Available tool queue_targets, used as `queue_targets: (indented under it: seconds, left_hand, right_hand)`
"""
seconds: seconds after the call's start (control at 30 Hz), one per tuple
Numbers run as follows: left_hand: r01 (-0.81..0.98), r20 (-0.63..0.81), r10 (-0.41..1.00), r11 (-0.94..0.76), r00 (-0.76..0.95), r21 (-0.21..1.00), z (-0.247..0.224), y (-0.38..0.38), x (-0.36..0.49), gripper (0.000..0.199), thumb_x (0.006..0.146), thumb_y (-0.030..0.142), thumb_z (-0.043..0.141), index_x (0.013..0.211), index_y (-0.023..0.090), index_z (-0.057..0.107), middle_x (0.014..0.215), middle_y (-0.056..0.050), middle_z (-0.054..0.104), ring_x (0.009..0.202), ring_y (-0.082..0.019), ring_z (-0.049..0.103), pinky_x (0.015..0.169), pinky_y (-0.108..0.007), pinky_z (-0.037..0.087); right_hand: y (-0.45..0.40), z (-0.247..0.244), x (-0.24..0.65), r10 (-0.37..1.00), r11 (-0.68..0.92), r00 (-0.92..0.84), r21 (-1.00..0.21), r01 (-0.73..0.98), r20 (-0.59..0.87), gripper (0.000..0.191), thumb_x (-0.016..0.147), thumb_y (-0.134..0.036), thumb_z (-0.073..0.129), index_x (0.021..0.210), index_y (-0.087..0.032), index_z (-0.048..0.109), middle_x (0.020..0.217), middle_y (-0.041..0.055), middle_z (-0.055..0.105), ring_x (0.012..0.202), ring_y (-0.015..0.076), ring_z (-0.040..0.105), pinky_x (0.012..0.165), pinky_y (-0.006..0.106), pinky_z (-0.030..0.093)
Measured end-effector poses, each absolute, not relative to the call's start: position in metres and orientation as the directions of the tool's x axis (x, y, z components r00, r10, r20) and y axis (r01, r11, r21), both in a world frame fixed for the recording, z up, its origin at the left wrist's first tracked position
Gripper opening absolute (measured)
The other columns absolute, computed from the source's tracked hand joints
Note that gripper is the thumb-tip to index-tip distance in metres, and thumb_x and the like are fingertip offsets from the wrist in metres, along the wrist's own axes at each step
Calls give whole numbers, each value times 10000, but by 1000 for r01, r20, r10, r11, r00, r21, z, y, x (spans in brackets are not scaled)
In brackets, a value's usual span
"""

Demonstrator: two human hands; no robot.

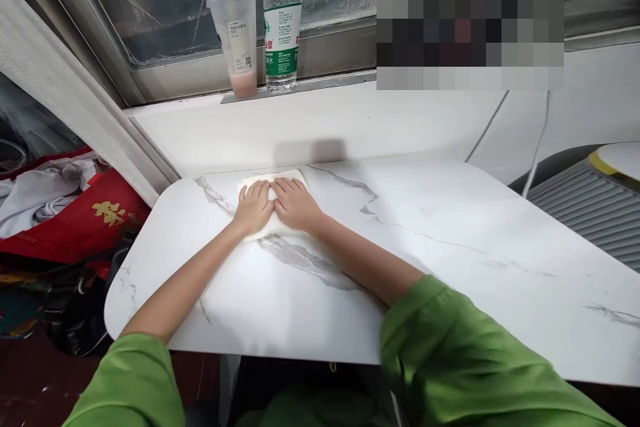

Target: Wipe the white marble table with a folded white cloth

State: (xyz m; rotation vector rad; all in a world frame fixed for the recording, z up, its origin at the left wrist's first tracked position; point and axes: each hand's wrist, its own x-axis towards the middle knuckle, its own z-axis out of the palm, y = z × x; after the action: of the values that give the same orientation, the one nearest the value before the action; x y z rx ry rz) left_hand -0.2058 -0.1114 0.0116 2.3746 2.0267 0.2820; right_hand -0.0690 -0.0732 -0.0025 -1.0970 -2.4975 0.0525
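White cloth (278, 227) under two palms, far left part of a marble-patterned table (450, 210)

Risks, as judged from where I stand:
– Cloth: liable to ruck or skid if one palm bears harder than the other; whether it is damp, cannot tell
– Far side: cloth and fingertips lie near the white wall (400, 120), so a longer push could crumple the one and knock the other
– Clear cup (237, 40), domed lid, a little pink drink inside, and plastic bottle (283, 33), green-and-white label: both upright on a narrow ledge (327, 85); a raised arm or a jolt could tip either
– Reach: long, so pressure may thin out towards the fingertips

Pose:
– Left hand (255, 208): palm down on the cloth's left half, fingers slightly spread, pointing at the wall; forearm slanting forward and rightward
– Right hand (296, 205): palm down on the cloth's right half, fingers lying nearly together, angled forward and left; forearm crossing in from the right
– Thumbs: side by side, touching or almost so, cannot tell which; nothing pinched
– Green sleeves (440, 347): ending short of the wrists, forearms bare
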Motion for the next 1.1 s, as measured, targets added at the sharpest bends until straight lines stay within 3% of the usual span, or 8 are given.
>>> queue_targets:
  seconds: [0.17, 0.3, 0.5, 0.77, 1.1]
  left_hand:
    - [970, 194, 964, -210, 184, 123, 6, -183, -168, 505, 901, 190, 314, 1389, 71, 368, 1471, -127, 382, 1391, -240, 278, 1162, -475, 148]
    - [935, 210, 927, -338, 310, 112, 7, -238, -139, 523, 922, 225, 299, 1411, 42, 337, 1489, -146, 349, 1410, -282, 232, 1161, -515, 144]
    - [875, 147, 881, -468, 451, 121, 14, -266, -122, 542, 957, 271, 275, 1437, 19, 285, 1514, -161, 288, 1421, -303, 196, 1153, -550, 159]
    - [904, 153, 911, -404, 383, 143, 11, -227, -122, 536, 926, 239, 293, 1415, 20, 322, 1500, -156, 323, 1414, -279, 223, 1165, -520, 143]
    - [944, 178, 949, -290, 261, 159, 6, -94, -121, 494, 900, 197, 314, 1376, 83, 378, 1463, -129, 388, 1371, -228, 303, 1156, -485, 163]
  right_hand:
    - [-145, -6, -26, 676, 714, -641, -107, 692, 364, 508, 899, -199, 307, 1336, 4, 469, 1393, 184, 474, 1300, 296, 392, 1104, 457, 254]
    - [-206, -6, 11, 648, 719, -646, -47, 693, 403, 503, 905, -209, 315, 1326, 12, 479, 1379, 193, 488, 1314, 302, 382, 1099, 479, 284]
    - [-245, -1, 36, 660, 702, -618, -59, 710, 427, 514, 900, -206, 330, 1379, -41, 422, 1407, 170, 463, 1359, 269, 331, 1101, 484, 308]
    - [-197, -4, 32, 684, 708, -612, -156, 689, 397, 498, 863, -199, 330, 1315, -64, 489, 1350, 176, 517, 1294, 290, 418, 1069, 513, 328]
    - [-60, -6, 21, 723, 673, -581, -187, 716, 375, 451, 839, -180, 335, 1225, -66, 538, 1300, 173, 553, 1198, 292, 478, 1041, 448, 326]
